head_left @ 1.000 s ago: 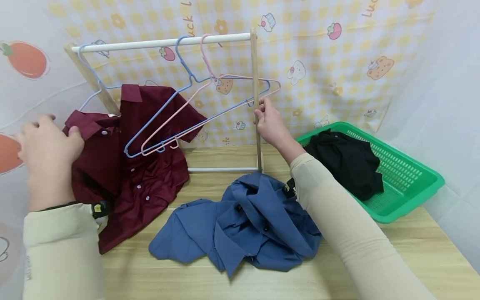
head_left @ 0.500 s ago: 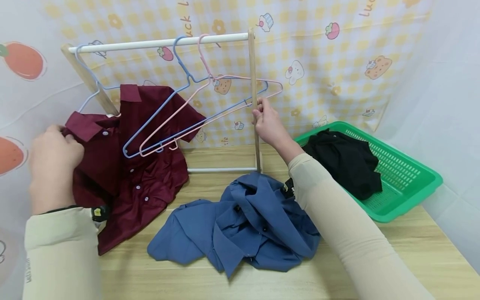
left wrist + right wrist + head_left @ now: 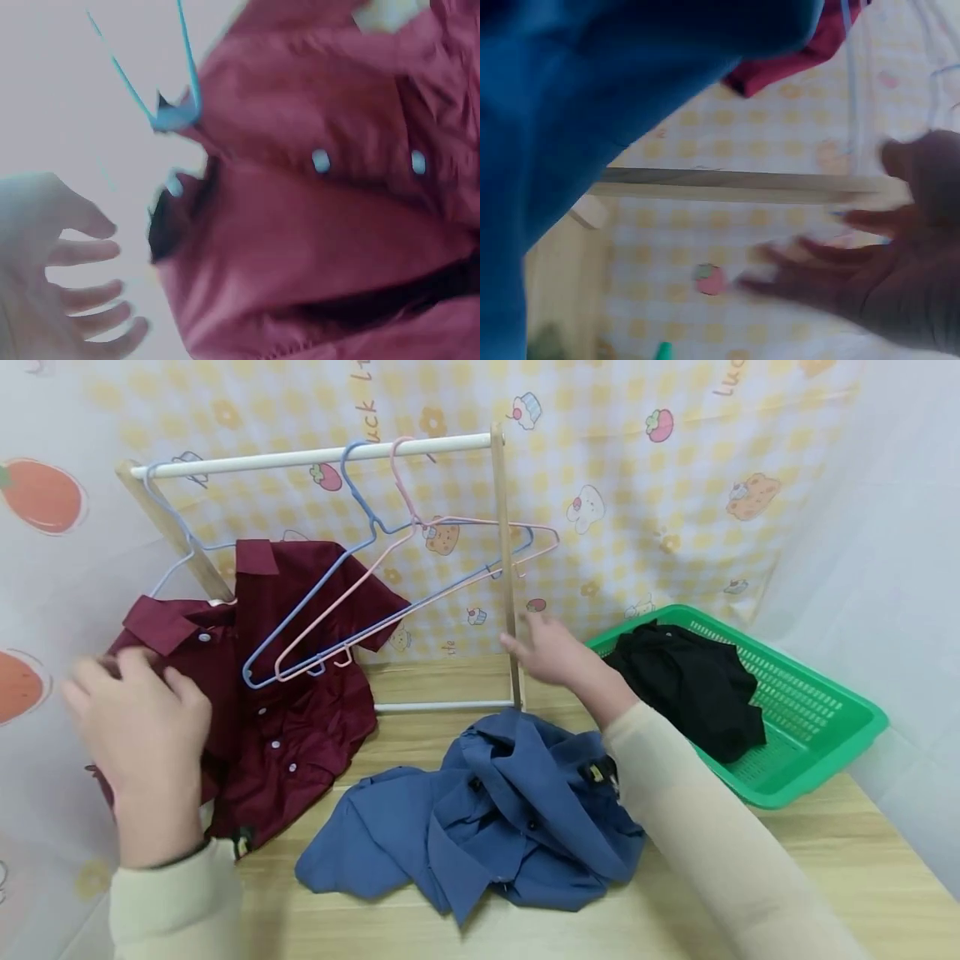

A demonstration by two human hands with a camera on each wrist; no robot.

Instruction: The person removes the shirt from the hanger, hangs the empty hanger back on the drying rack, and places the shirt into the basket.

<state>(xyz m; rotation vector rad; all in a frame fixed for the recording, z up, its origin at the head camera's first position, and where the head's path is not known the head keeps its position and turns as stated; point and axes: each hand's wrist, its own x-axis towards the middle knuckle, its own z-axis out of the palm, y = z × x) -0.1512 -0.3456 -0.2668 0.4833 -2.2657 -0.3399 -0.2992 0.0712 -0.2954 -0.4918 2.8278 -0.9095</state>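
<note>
A maroon short-sleeved shirt with white buttons hangs on a blue hanger at the left end of a small rack. My left hand, blurred, overlaps its left side in the head view; the left wrist view shows the fingers spread and apart from the maroon cloth. My right hand is beside the rack's right wooden post, fingers extended and holding nothing. A second blue hanger and a pink hanger hang bare from the rack's white bar.
A crumpled blue shirt lies on the wooden table in front of the rack. To the right stands a green basket with black clothing inside. A patterned curtain covers the wall behind.
My left hand has left the maroon shirt's shoulder and come down and to the right. The right hand has released the rack post and dropped lower.
</note>
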